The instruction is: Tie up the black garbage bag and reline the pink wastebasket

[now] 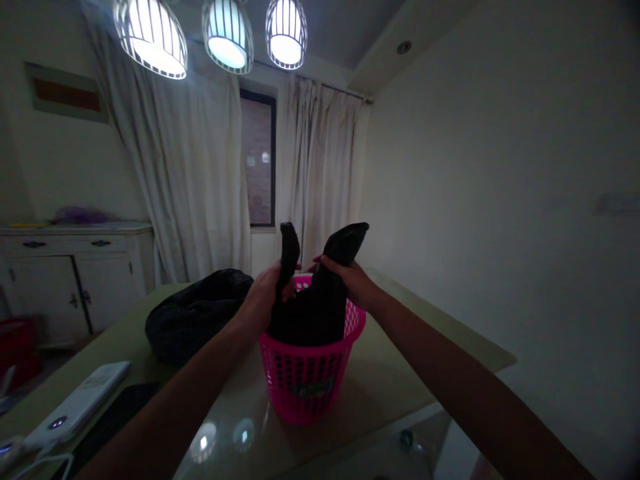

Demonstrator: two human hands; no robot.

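Left fingers point(289, 291), right fingers point(332, 265) gripping black bag point(311, 319) — lower part inside pink basket point(310, 368).

Three lit, caged pendant lamps point(229, 37) hang overhead at left. Pale curtains point(195, 160) flank a dark-framed window point(259, 167) on the far side. A white cabinet point(105, 277) stands far left; a plain, dim wall point(475, 173) fills the right, beside the glossy worktop point(390, 360).

Forms a pale, glossy table point(387, 373), with bright reflections point(203, 441) near the front. Carries an upright pink perforated basket point(306, 363) and, to its left, a bulging black bag point(197, 313). Bears, nearer and farther left, a white oblong device point(83, 400), a partly hidden dark flat item point(117, 420) and a white cable point(50, 459).
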